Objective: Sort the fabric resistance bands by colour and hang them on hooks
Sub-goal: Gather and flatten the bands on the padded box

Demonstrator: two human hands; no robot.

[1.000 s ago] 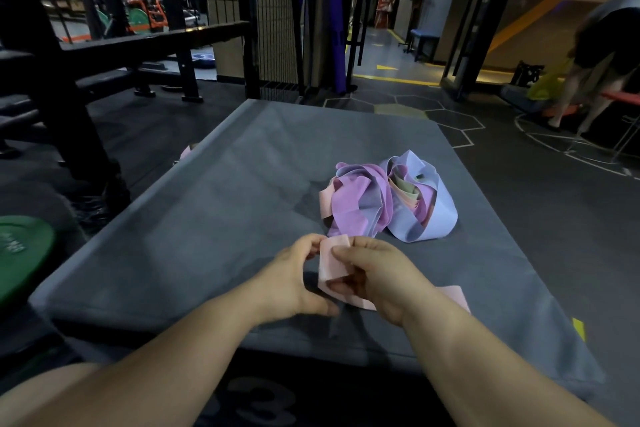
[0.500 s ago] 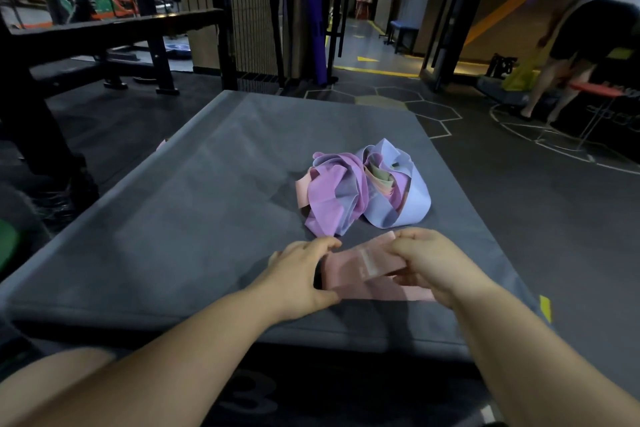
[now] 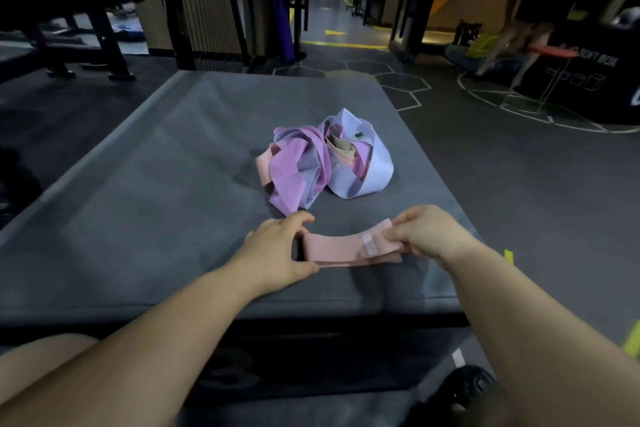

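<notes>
A pink fabric band (image 3: 341, 248) lies stretched flat between my hands, near the front edge of a grey soft box (image 3: 138, 191). My left hand (image 3: 277, 250) grips its left end with curled fingers and thumb. My right hand (image 3: 420, 230) pinches its right end, beside a pale label. Behind the band sits a tangled pile (image 3: 322, 166) of purple, lavender-blue, pink and tan bands. No hooks are in view.
A black rack (image 3: 86, 10) and wire mesh panel (image 3: 204, 0) stand at the back left. Another person (image 3: 540, 3) bends over near a black soft box (image 3: 588, 80) at the far right. Dark floor surrounds the grey box.
The pink band went from bunched upright between my hands to pulled out flat and wide. My hands moved apart, the right one further right. The view shifted towards the pile.
</notes>
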